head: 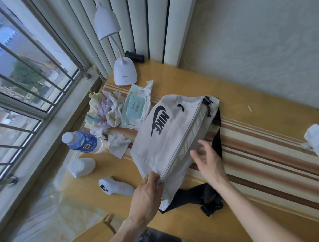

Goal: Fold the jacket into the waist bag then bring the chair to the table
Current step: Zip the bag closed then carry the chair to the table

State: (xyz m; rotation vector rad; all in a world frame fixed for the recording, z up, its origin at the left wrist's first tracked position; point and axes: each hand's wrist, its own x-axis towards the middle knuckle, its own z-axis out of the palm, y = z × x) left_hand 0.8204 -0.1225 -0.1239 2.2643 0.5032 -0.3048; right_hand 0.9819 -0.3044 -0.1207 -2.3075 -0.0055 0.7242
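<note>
A bulging pale grey waist bag (pixel 165 139) with a black logo lies on the wooden table (pixel 264 92), its long zipper closed. Its black strap (pixel 216 139) trails off the right side and bunches with a buckle near the front edge. My left hand (pixel 148 191) pinches the near end of the bag at the zipper. Blurred and hovering, my right hand (pixel 207 158) has spread fingers just off the bag's right side, holding nothing. No jacket is visible. A wooden chair part (pixel 104 225) shows at the bottom edge below the table.
Left of the bag lie a wet-wipes pack (pixel 136 107), crumpled tissues (pixel 116 144), a drink bottle (pixel 82 141), a white container (pixel 82 168) and a white controller (pixel 114 188). A white desk lamp (pixel 125 72) stands at the back. More tissue (pixel 316 139) lies far right. Window bars run along the left.
</note>
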